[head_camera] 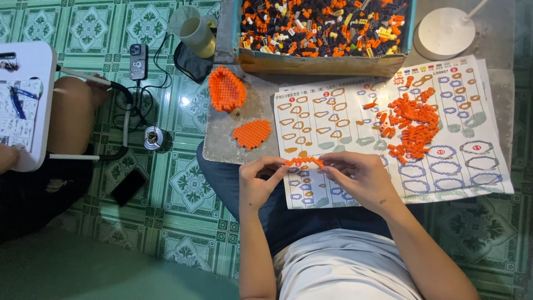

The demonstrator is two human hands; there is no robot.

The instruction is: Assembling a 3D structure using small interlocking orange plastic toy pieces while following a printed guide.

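Note:
My left hand (259, 180) and my right hand (358, 176) together pinch a thin curved strip of small orange bricks (304, 161) just above the near edge of a printed instruction sheet (344, 125). A loose pile of orange bricks (410, 125) lies on the sheet to the right. Two built orange brick pieces rest on the low grey table (222, 133): a domed one (226, 89) and a flatter one (251, 134).
A cardboard box of mixed small bricks (322, 28) sits at the table's far edge, a round white lamp base (447, 33) to its right. On the green tiled floor: a cup (195, 33), two phones (138, 60) (129, 186), a small tin (155, 138). Another person sits at left.

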